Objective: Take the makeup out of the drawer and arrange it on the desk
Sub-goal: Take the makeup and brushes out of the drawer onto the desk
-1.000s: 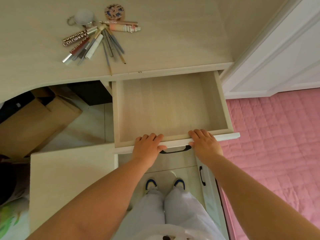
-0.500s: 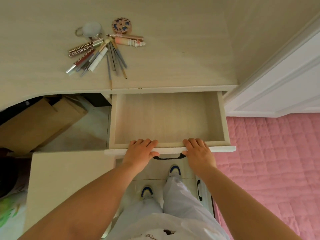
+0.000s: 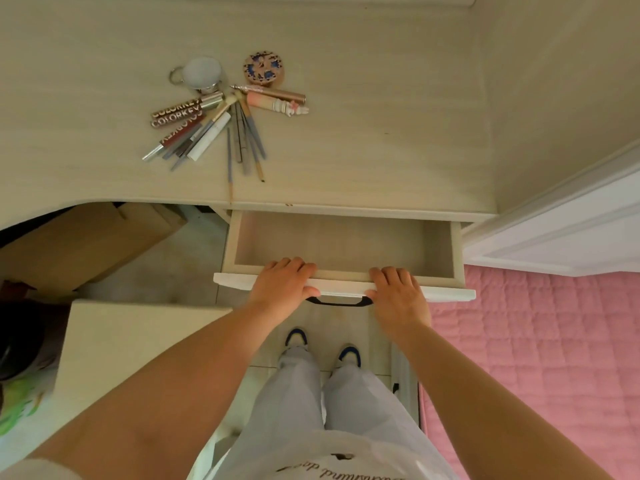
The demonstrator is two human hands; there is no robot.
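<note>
The makeup lies in a fanned pile (image 3: pixel 207 129) on the pale wooden desk (image 3: pixel 381 133): labelled tubes, several thin pencils and brushes, a white jar (image 3: pixel 202 73), a round patterned compact (image 3: pixel 262 68) and a pink tube (image 3: pixel 273 105). Below the desk edge the drawer (image 3: pixel 339 240) stands partly out, and its visible inside holds nothing. My left hand (image 3: pixel 284 285) and my right hand (image 3: pixel 398 292) both grip the white drawer front (image 3: pixel 446 292), fingers hooked over its top edge and thumbs below, either side of the black handle (image 3: pixel 334 301).
A cardboard box (image 3: pixel 86 240) sits under the desk at the left. A pale low cabinet top (image 3: pixel 138 341) is beside my left arm. A pink quilt (image 3: pixel 536 358) and a white panel (image 3: pixel 571 230) lie to the right. My legs stand below the drawer.
The drawer has slid inward under the desk, showing much less of its inside than a second ago. Both hands have stayed on its front and moved forward with it.
</note>
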